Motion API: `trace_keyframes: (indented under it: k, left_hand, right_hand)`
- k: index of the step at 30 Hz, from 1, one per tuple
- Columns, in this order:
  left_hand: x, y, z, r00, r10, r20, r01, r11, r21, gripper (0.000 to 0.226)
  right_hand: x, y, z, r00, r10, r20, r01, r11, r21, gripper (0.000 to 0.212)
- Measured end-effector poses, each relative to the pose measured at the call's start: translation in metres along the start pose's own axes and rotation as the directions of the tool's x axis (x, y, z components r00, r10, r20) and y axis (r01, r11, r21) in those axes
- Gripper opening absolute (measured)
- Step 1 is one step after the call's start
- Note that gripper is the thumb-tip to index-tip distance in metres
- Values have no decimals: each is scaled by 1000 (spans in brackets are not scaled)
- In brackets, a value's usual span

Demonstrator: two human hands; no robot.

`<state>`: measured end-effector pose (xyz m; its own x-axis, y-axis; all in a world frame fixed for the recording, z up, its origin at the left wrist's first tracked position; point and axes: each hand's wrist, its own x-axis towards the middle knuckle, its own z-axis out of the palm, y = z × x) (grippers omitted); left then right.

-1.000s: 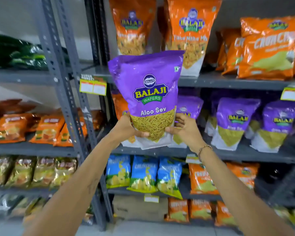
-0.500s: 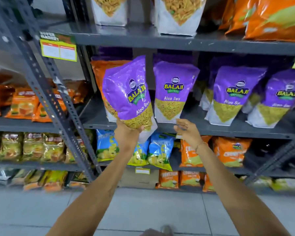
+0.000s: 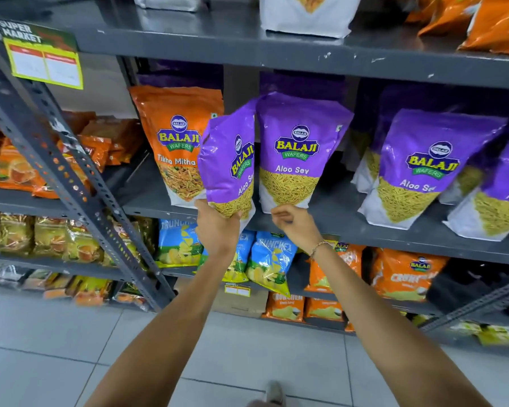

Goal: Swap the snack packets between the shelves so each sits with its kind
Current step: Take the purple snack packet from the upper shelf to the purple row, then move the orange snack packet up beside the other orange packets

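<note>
My left hand [image 3: 216,227] grips the bottom of a purple Aloo Sev packet [image 3: 229,160], held tilted and turned edge-on at the front of the middle shelf [image 3: 350,227]. It is squeezed between an orange Tikha Mitha packet [image 3: 175,142] standing on its left and an upright purple Aloo Sev packet [image 3: 301,154] on its right. My right hand [image 3: 294,227] has its fingers curled against the bottom edge of that upright packet; whether it grips it is unclear. More purple packets [image 3: 423,171] stand further right.
The upper shelf [image 3: 247,45] carries white-bottomed packets [image 3: 306,19] and orange ones [image 3: 497,22]. A slanted grey upright [image 3: 71,171] and a price label [image 3: 41,57] are at the left. Blue packets [image 3: 271,259] and orange packets [image 3: 406,274] fill the lower shelf. A shoe [image 3: 274,392] shows on the tiled floor.
The purple packet came down from in front of the upper shelf to the middle shelf. My right hand let go of it and moved to the bottom of the standing purple packet.
</note>
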<state>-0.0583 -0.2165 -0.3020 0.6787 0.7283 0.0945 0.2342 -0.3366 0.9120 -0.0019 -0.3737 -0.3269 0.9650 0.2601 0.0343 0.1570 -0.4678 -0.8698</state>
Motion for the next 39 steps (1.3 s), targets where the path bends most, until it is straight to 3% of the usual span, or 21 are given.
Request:
trace_keyframes:
  k: [10,15,20,22,24,27,30,32,34,37,39]
  left_hand:
    - [25,-8,31,999,26,37,-26,999,23,64]
    - [31,-25,22,981,124,149,-104,985,-135,73]
    - [63,-41,-29,986,164,11,-156,955,-251,35]
    - [93,-45,-46,989,136,-59,-146,954,-263,37]
    - [131,-51,-57,995,97,-16,-98,962,-256,50]
    - [188,-62,-59,970,25,241,18,984,-177,96]
    - [218,-64,-56,884,-10,467,76,990,-122,123]
    - [222,-63,-56,794,6,608,105,984,-147,122]
    - [227,-65,-56,754,55,655,18,994,-104,114]
    - [226,-63,-61,792,142,594,-161,987,-22,76]
    - [226,-60,-68,803,187,566,-227,974,0,63]
  right_hand:
    - [15,0,29,984,-48,174,45,999,21,20]
    - [21,-2,54,955,-53,293,40,998,49,21]
    - [27,-25,104,918,-39,394,-8,993,117,23]
    - [26,-48,124,929,-68,365,26,993,119,26]
    - [26,-72,144,957,-100,272,70,990,119,38]
    - [36,-96,180,994,-103,24,102,994,32,66]
    - [50,-107,212,994,19,-103,-19,1000,-2,80]
    - [58,-112,225,983,95,-159,-97,995,-5,84]
    - [63,-119,232,969,125,-213,-123,992,24,83]
    - [71,-125,235,947,174,-271,-167,985,48,81]
    - [75,-125,232,934,198,-297,-183,980,76,82]
